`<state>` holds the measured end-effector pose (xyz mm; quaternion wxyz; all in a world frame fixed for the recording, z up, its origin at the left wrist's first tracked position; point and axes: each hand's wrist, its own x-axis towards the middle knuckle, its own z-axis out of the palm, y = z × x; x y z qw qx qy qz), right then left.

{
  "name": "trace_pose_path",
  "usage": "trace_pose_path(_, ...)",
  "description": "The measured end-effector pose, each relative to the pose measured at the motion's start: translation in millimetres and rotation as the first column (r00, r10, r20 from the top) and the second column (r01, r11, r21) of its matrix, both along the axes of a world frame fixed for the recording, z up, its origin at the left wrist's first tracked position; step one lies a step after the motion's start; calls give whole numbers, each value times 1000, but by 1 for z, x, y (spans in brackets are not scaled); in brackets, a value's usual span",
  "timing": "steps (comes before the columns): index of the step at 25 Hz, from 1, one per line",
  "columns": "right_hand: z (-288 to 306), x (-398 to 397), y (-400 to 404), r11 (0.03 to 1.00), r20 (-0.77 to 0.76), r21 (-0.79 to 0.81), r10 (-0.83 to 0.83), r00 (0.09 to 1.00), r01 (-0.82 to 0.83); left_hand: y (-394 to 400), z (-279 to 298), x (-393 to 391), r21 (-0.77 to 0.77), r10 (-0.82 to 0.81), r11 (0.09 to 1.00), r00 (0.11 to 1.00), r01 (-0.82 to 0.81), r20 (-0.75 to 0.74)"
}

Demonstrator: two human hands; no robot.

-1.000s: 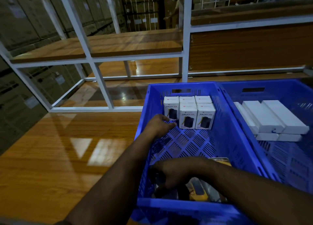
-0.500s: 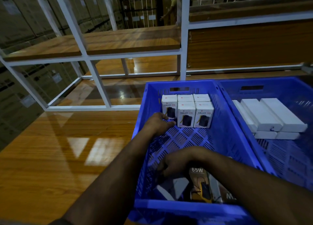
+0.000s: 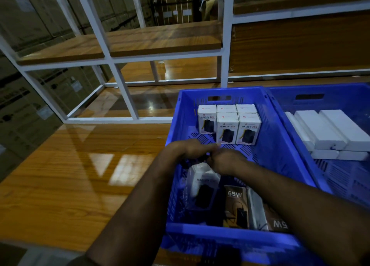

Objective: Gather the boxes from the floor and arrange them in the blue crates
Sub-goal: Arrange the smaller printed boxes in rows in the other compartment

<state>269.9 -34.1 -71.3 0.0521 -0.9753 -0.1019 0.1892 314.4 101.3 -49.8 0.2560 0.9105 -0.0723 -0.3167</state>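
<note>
white shelving (image 3: 124, 89), glossy wooden boards (image 3: 66, 177)

We see a blue perforated plastic crate (image 3: 276, 145) on the wooden surface, and at its far end five white "HALLEY 20K" cardboard boxes (image 3: 228, 123) stand upright, touching one another in two rows. A sixth white box of the same print (image 3: 201, 182) hangs blurred and tilted above the crate's middle, while dark "65W" boxes (image 3: 235, 207) lie flat at its near end. Just beside it on the right, a second blue plastic crate (image 3: 340, 93) holds long plain white boxes (image 3: 328, 133) lying flat, stacked in two layers.
</note>
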Motion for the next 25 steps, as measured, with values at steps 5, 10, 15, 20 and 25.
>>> trace_pose_path(5,-11,10,-3,994,-2,-83,-73,997,73,2,5,-9,144,-212,961,965,234,-155)
trace_pose_path(10,13,16,-10,959,56,202,-215,975,200,6,-5,1,-48,5,999,999,-4,34)
trace_pose_path(15,33,20,-26,303,-336,803,-482,809,514,5,3,7,-627,474,669,879,-399,-53)
trace_pose_path(20,33,20,-24,78,-440,861,-384,812,503,-3,6,12,-787,521,347,803,-510,-291)
trace_pose_path(25,37,22,-26,-10,-275,950,-496,824,311,-20,3,3,-775,619,376,760,-508,-199)
